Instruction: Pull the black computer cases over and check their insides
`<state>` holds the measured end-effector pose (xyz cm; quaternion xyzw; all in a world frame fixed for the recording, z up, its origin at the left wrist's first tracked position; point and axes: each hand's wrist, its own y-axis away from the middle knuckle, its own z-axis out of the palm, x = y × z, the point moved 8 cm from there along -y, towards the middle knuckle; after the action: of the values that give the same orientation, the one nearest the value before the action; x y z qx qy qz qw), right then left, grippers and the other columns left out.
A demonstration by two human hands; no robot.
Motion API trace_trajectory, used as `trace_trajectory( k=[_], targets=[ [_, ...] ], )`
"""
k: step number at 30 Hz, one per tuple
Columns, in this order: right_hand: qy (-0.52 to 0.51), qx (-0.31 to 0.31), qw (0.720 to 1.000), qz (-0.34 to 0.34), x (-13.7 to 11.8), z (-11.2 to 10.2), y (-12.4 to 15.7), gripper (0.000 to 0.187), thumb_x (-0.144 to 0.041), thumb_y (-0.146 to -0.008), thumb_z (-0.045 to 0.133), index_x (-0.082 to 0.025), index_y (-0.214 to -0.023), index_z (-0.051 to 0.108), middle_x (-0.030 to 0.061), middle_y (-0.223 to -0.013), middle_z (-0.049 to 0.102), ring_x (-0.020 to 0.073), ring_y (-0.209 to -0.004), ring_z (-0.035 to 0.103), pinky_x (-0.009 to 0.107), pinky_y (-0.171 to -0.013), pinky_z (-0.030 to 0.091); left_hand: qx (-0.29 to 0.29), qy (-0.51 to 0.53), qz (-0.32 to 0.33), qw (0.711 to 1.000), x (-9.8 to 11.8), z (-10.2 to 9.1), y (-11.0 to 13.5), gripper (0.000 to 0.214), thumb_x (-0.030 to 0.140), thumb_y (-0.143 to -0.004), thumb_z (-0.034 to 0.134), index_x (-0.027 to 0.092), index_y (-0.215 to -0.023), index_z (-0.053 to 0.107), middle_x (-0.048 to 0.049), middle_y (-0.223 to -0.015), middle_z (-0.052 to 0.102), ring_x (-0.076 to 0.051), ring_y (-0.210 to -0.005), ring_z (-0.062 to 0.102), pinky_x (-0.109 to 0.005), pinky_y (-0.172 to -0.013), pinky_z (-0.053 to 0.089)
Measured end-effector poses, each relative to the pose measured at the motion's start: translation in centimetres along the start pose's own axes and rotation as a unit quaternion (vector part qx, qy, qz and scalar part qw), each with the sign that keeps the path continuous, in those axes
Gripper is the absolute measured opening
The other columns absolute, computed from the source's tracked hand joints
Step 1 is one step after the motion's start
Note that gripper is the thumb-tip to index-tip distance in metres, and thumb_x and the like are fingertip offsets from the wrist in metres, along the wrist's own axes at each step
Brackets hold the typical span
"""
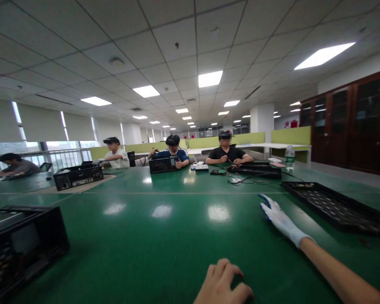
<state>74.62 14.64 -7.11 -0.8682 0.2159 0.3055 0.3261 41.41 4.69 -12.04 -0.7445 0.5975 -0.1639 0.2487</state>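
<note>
My left hand [222, 285], bare, is low over the green table [129, 236], its fingers loosely bent and the thumb apart. Nothing shows in its grasp. Reaching forward at the right, my right hand [275, 214] wears a white glove with a blue-coated palm. Its fingers are extended with a gap between them, and I see nothing held. Closest to that hand is a black perforated panel [332, 207] lying on the table to its right. A black computer case [28, 249] with its inside exposed stands at the far left, away from both hands.
Across the table, one person [226, 154] works at black parts and cables [247, 181]; another holds a black case [163, 164]. Further left, a person [117, 154] sits by another case [79, 175]. A water bottle [290, 157] stands at the back right.
</note>
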Motion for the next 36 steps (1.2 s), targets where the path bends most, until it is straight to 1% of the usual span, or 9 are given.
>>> trace_trajectory(
  k=[6, 10, 13, 18, 23, 28, 31, 33, 36],
  targets=[
    [-0.053, -0.071, 0.996, -0.005, -0.5, 0.5, 0.5, 0.065, -0.051, -0.079, 0.049, -0.017, -0.132, 0.061, 0.0164, -0.125, 0.068, 0.0316, -0.116, 0.063, 0.039, -0.100, 0.049, -0.046, -0.006, -0.018, 0.999, 0.1, 0.2, -0.3, 0.031, 0.041, -0.086, 0.070, 0.025, -0.110, 0.058, -0.0085, -0.119, 0.059, -0.030, -0.109, 0.057, -0.039, -0.070, 0.053],
    [-0.090, -0.102, 0.991, 0.007, -0.6, 0.6, 1.0, 0.059, -0.051, -0.078, 0.048, -0.016, -0.122, 0.066, 0.0138, -0.101, 0.074, 0.0271, -0.089, 0.069, 0.033, -0.073, 0.055, -0.061, -0.016, -0.014, 0.998, 0.1, 0.8, -0.6, 0.030, 0.042, -0.086, 0.072, 0.025, -0.109, 0.061, -0.0075, -0.113, 0.061, -0.028, -0.103, 0.058, -0.036, -0.066, 0.049],
    [-0.113, -0.122, 0.986, 0.027, -0.6, 0.8, 1.5, 0.064, -0.055, -0.080, 0.044, -0.013, -0.125, 0.062, 0.0088, -0.080, 0.071, 0.0203, -0.063, 0.061, 0.029, -0.053, 0.047, -0.078, -0.019, -0.027, 0.996, -0.1, 1.2, -0.5, 0.032, 0.042, -0.086, 0.073, 0.025, -0.110, 0.060, -0.0052, -0.113, 0.061, -0.026, -0.104, 0.057, -0.034, -0.067, 0.046],
    [-0.129, -0.124, 0.980, 0.085, -0.7, 0.5, 2.2, 0.066, -0.058, -0.082, 0.043, -0.013, -0.128, 0.059, 0.0016, -0.061, 0.060, 0.0156, -0.052, 0.050, 0.027, -0.047, 0.038, -0.100, -0.007, -0.040, 0.994, -0.1, 1.1, -0.3, 0.032, 0.042, -0.089, 0.069, 0.025, -0.114, 0.058, -0.0050, -0.118, 0.059, -0.026, -0.108, 0.056, -0.034, -0.070, 0.044],
    [-0.145, -0.129, 0.977, 0.092, -0.4, 1.0, 1.9, 0.075, -0.062, -0.079, 0.046, -0.017, -0.139, 0.051, 0.0078, -0.089, 0.068, 0.0188, -0.068, 0.059, 0.028, -0.055, 0.047, -0.139, 0.008, -0.049, 0.989, -0.1, 0.9, -0.4, 0.033, 0.041, -0.091, 0.067, 0.025, -0.118, 0.055, -0.0070, -0.122, 0.057, -0.028, -0.113, 0.056, -0.036, -0.075, 0.048],
    [-0.124, -0.129, 0.983, 0.044, 0.9, 1.7, 0.3, 0.089, -0.061, -0.072, 0.054, -0.019, -0.149, 0.041, 0.0117, -0.117, 0.066, 0.0258, -0.096, 0.065, 0.034, -0.079, 0.054, -0.120, 0.011, -0.053, 0.991, -0.2, 0.9, -0.3, 0.031, 0.042, -0.093, 0.066, 0.027, -0.118, 0.055, -0.0059, -0.123, 0.057, -0.027, -0.113, 0.056, -0.037, -0.077, 0.050],
    [-0.100, -0.129, 0.986, 0.034, 1.3, 1.5, -0.1, 0.091, -0.057, -0.073, 0.052, -0.016, -0.152, 0.035, 0.0150, -0.128, 0.062, 0.0297, -0.109, 0.063, 0.040, -0.098, 0.050, -0.124, 0.004, -0.052, 0.991, -0.2, 0.9, -0.4, 0.032, 0.044, -0.092, 0.068, 0.027, -0.117, 0.057, -0.0051, -0.121, 0.058, -0.025, -0.111, 0.058, -0.035, -0.075, 0.048],
    [-0.087, -0.128, 0.987, 0.040, 1.1, 1.0, 0.1, 0.086, -0.053, -0.075, 0.050, -0.013, -0.150, 0.039, 0.0157, -0.129, 0.063, 0.0313, -0.117, 0.061, 0.042, -0.105, 0.046, -0.121, -0.006, -0.048, 0.991, -0.2, 0.9, -0.5, 0.033, 0.045, -0.090, 0.070, 0.026, -0.115, 0.058, -0.0045, -0.119, 0.059, -0.024, -0.108, 0.059, -0.033, -0.072, 0.046],
    [-0.082, -0.146, 0.984, 0.061, 0.5, 0.6, 0.9, 0.078, -0.050, -0.078, 0.046, -0.010, -0.146, 0.045, 0.0159, -0.111, 0.072, 0.0311, -0.104, 0.066, 0.041, -0.096, 0.051, -0.084, -0.019, -0.041, 0.995, -0.3, 1.2, -0.5, 0.027, 0.045, -0.092, 0.068, 0.028, -0.112, 0.061, -0.0026, -0.114, 0.061, -0.021, -0.104, 0.060, -0.031, -0.068, 0.041]
  ],
)
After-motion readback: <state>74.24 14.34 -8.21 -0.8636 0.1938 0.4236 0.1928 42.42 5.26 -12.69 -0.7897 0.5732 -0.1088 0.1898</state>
